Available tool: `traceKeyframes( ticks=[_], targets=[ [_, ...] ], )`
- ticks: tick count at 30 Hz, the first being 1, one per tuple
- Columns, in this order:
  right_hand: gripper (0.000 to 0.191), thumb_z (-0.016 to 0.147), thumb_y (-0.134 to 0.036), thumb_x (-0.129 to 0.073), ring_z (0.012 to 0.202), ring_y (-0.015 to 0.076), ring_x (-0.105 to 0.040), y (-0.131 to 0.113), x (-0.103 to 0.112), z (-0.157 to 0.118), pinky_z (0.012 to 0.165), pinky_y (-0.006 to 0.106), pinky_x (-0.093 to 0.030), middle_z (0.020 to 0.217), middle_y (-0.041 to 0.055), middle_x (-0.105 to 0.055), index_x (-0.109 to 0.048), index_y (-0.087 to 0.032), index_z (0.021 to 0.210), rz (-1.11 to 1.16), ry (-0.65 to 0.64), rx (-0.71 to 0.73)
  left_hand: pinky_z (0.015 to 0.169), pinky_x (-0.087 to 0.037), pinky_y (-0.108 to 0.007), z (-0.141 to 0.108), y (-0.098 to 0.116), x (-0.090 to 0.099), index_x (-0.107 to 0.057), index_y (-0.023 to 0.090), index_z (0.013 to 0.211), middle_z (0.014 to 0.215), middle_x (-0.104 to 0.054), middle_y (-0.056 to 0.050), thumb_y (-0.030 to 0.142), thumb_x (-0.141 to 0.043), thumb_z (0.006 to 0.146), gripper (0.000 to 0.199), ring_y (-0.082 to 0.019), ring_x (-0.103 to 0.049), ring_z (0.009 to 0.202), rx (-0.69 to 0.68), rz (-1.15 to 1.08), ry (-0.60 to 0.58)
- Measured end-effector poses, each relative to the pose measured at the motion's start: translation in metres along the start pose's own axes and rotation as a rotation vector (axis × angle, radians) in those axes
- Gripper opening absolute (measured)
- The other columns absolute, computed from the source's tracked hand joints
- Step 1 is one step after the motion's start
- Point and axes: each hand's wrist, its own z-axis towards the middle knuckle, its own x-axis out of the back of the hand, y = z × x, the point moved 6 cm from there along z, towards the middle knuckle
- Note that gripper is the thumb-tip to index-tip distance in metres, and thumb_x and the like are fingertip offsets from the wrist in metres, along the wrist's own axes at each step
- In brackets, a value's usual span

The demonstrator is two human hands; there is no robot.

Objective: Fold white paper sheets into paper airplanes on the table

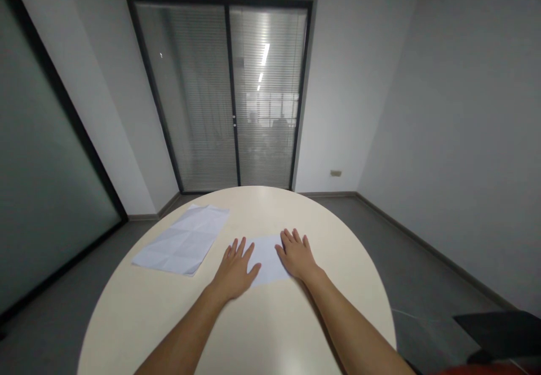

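While both hands lie palm down, we see a small white sheet (267,258) between them, flat on the round surface (253,330), right of its left half. The left hand (236,272) covers the sheet's left side; its fingers (240,247) are spread and point far, with the thumb toward the right. The right hand (298,258) rests at the right side, its fingers slightly spread, pointing far and a little left. The sheet's near and far edges run left to right, with the right end slightly farther; because the sides are partly hidden, we cannot tell its long axis. Farther left lies a larger creased paper (186,240), its length running from near left to far right.
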Motion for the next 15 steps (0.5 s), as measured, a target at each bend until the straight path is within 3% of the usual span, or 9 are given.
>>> traceKeyframes(
  ticks=[3,6,9,15],
  targets=[
    [0.057,0.101,-0.031,-0.034,0.154,0.0295,-0.01,-0.009,0.004,-0.003,0.123,0.053,-0.008,0.164,0.0091,-0.025,-0.034,-0.015,0.155,0.036,0.037,0.161,0.122,-0.017,-0.053,0.001,0.001,0.0,-0.036,0.02,0.155,0.164,-0.023,-0.014,0.055,-0.039,0.098,0.067,-0.036,-0.016,0.152,-0.011,-0.001,0.034],
    [0.056,0.102,-0.037,-0.035,0.154,0.0275,-0.014,-0.02,0.002,-0.009,0.123,0.052,-0.011,0.164,0.0077,-0.027,-0.037,-0.018,0.154,0.121,-0.032,0.336,0.122,-0.018,-0.053,0.003,0.002,0.003,-0.043,0.022,0.151,0.162,-0.031,-0.012,0.053,-0.044,0.097,0.062,-0.035,-0.022,0.151,-0.037,0.0,0.093],
    [0.058,0.102,-0.044,-0.036,0.152,0.03,-0.019,-0.022,-0.002,-0.011,0.122,0.055,-0.012,0.162,0.0096,-0.03,-0.037,-0.019,0.154,0.157,-0.116,0.341,0.122,-0.02,-0.052,0.005,0.003,0.008,-0.049,0.021,0.147,0.158,-0.041,-0.01,0.048,-0.046,0.097,0.056,-0.032,-0.03,0.149,-0.067,-0.015,0.141],
    [0.061,0.101,-0.047,-0.037,0.152,0.0308,-0.018,-0.018,-0.003,-0.009,0.122,0.056,-0.01,0.163,0.0111,-0.027,-0.036,-0.018,0.155,0.166,-0.118,0.283,0.118,-0.031,-0.048,0.006,0.006,0.01,-0.058,0.024,0.139,0.15,-0.051,-0.009,0.036,-0.043,0.1,0.043,-0.028,-0.043,0.141,-0.103,-0.051,0.158]
  ],
)
